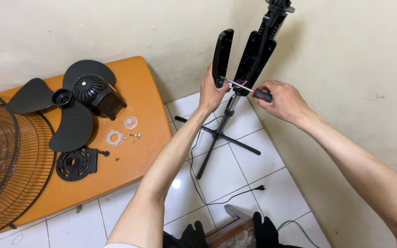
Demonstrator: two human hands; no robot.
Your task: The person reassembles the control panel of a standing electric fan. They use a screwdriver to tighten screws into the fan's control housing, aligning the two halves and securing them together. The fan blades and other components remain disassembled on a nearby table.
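Left hand (211, 90) clenched round lower end of loose black plastic cover panel (222, 56), held upright just beside open control housing (254, 60) on fan stand pole (229, 112). Right hand (283, 98) gripping red-and-black handle of screwdriver (249, 89), steel shaft lying level, tip reaching cover's lower end near exposed wires. Stand upright on white tiled floor (221, 177), tight in wall corner; cross-shaped feet (220, 136) splayed, black cord and plug (261, 187) trailing across tiles. Little room behind and right of pole, open floor toward camera. Orange glossy counter (136, 158) on left, rounded corner near stand: matte three-lobed fan blade (67, 124), ribbed black motor housing (98, 94), round perforated black plate (76, 164) near front edge, translucent nut and ring plus small screws (134, 136) mid-counter. Wire grille (5, 170) overhanging counter's left edge.
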